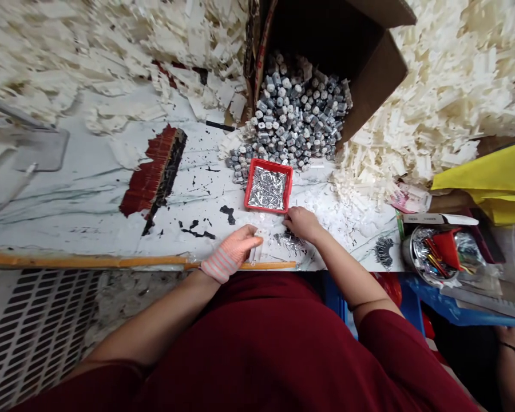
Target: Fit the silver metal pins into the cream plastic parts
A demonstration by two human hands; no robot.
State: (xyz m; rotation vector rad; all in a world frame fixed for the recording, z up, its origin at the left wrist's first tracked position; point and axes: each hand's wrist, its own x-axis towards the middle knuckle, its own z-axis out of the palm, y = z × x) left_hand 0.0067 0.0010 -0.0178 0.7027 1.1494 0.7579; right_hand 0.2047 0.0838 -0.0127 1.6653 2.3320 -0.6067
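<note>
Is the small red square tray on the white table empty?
No, the red square tray is filled with small shiny silver metal pieces.

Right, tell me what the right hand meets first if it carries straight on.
The red tray, at its near rim. The right hand points toward it with its fingertips close by, though depth is unclear, so they may already touch.

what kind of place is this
Probably a small workshop doing hand assembly or piecework. Heaps of white plastic pieces cover much of the table, a cardboard box spills small metal parts, and a red tray holds more metal bits.
</note>
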